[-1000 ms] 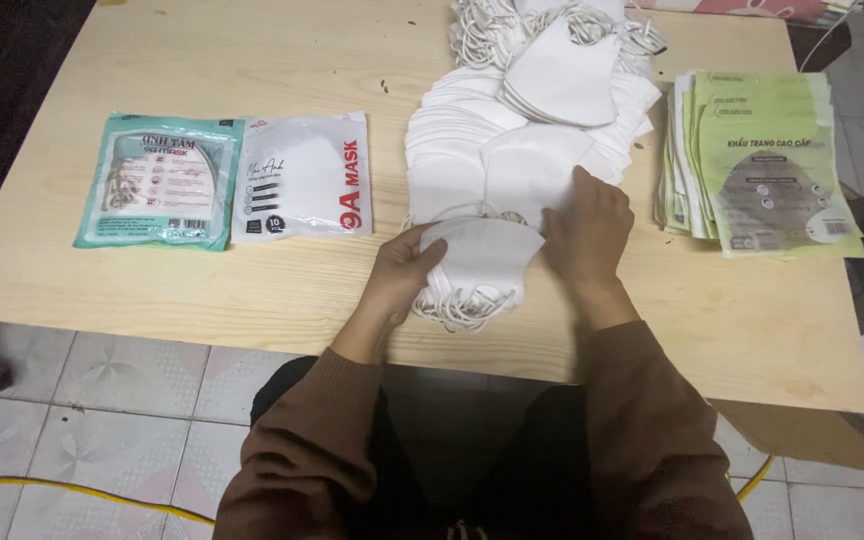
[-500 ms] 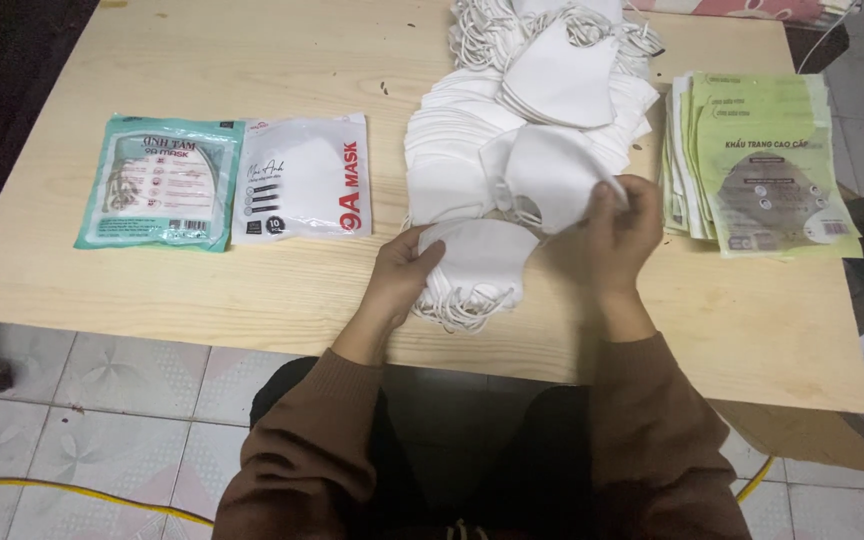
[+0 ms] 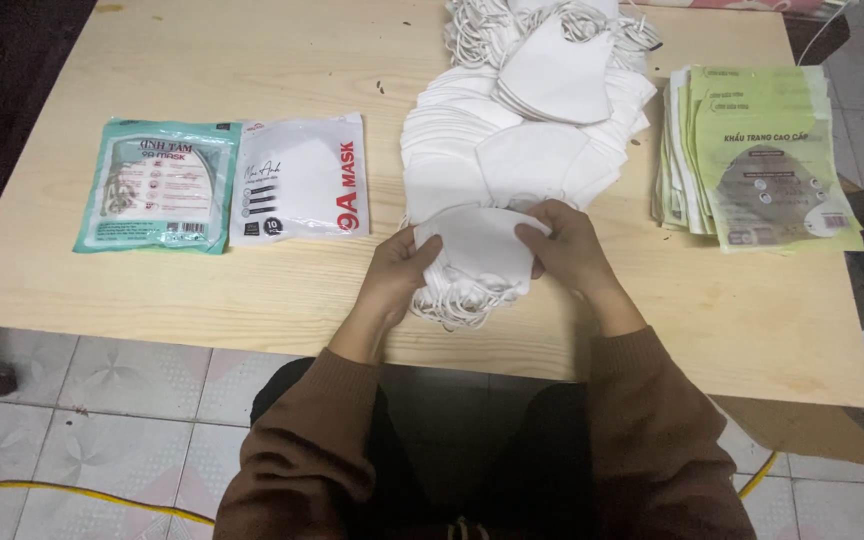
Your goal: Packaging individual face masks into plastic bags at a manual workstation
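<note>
1. Small stack of white folded masks [image 3: 477, 250]; lay on the counter [image 3: 252, 60] near its 6 o'clock edge, loose ear loops spilling from its underside toward the person; held from both sides.
2. Left hand [image 3: 397, 275]; at the stack's 9 o'clock side; fingers curled shut around the stack's edge, thumb on the top mask.
3. Right hand [image 3: 567, 245]; at the stack's 3 o'clock side; fingers closed over the top mask, pressing down on it; brown sleeves on both arms.
4. Large heap of white masks [image 3: 522, 130]; at 12 o'clock of the held stack and touching it; fanned in overlapping rows, with tangled ear loops at the far end.
5. Pile of green packets [image 3: 762, 160]; at 3 o'clock of the heap, just beside it; flat, stacked unevenly.
6. White mask packet [image 3: 302, 180]; at 9 o'clock of the hands, well apart; flat on the counter.
7. Teal mask packet [image 3: 157, 185]; just beside the white packet at its 9 o'clock, edges touching.
</note>
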